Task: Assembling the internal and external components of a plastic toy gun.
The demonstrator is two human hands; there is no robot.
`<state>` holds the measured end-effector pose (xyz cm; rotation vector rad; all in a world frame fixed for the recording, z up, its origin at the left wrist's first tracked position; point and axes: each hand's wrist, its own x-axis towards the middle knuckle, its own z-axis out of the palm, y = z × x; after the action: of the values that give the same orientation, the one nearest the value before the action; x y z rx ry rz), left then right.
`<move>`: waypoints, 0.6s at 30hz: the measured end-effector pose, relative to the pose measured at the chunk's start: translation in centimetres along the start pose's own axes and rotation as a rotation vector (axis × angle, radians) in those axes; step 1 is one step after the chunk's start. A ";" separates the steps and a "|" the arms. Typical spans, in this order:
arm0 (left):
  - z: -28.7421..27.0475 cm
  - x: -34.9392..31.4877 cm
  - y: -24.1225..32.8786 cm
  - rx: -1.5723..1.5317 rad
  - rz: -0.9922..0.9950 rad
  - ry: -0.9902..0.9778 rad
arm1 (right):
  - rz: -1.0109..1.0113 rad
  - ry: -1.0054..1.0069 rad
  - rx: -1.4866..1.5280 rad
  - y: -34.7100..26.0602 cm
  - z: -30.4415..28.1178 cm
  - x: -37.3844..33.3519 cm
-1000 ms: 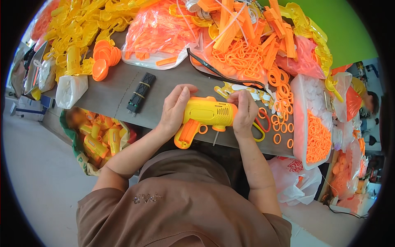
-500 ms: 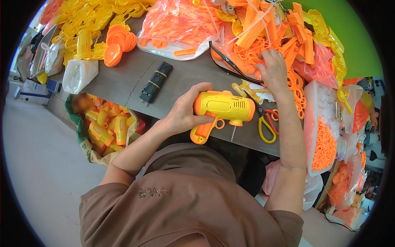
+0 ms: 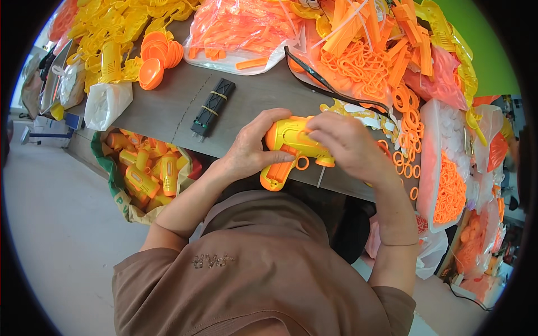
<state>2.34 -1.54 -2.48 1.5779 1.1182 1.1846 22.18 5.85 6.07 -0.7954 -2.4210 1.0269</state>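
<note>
My left hand (image 3: pixel 250 144) is wrapped round the back of a yellow and orange toy gun body (image 3: pixel 291 133), held just above the table's front edge. Its orange handle (image 3: pixel 274 175) points down toward me and is open on the side, with a ring-shaped trigger (image 3: pixel 302 163) beside it. My right hand (image 3: pixel 350 144) is over the front half of the toy, fingers bent and pressed together on its upper side. Whatever those fingertips hold is too small and covered to name. Most of the cutting pliers are hidden behind this hand.
A black block with bands (image 3: pixel 214 106) lies on the grey table (image 3: pixel 168 109). Orange cups (image 3: pixel 151 73), bagged orange strips (image 3: pixel 241 33) and orange loops (image 3: pixel 358 67) fill the back. Orange rings (image 3: pixel 412 126) and a tub (image 3: pixel 428 179) stand right; a bag of toy bodies (image 3: pixel 126 204) hangs lower left.
My right hand has come from the pile of orange loops down and left onto the front of the toy. The left hand keeps its grip; loose orange rings now show on the right.
</note>
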 end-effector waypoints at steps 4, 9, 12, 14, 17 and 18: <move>-0.1 0.0 0.0 -0.023 0.020 0.016 | 0.002 0.064 -0.167 -0.9 2.0 0.2; -0.1 0.0 0.1 -0.013 0.042 0.025 | -0.030 0.114 -0.310 -0.7 3.6 -0.4; -0.1 -0.1 0.1 0.020 0.090 0.027 | -0.049 0.140 -0.384 -0.7 3.9 -0.5; -0.2 0.0 0.4 0.063 0.132 0.022 | -0.059 0.149 -0.407 -0.8 3.9 -0.5; -0.1 0.1 0.6 0.061 0.132 0.012 | -0.093 0.143 -0.456 -1.1 3.7 -0.2; 0.1 0.1 0.3 0.053 0.124 0.032 | -0.103 0.153 -0.462 -1.2 3.8 -0.2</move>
<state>2.47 -1.55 -2.20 1.6946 1.0936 1.2753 19.84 3.00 4.46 -0.8451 -2.5617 0.3516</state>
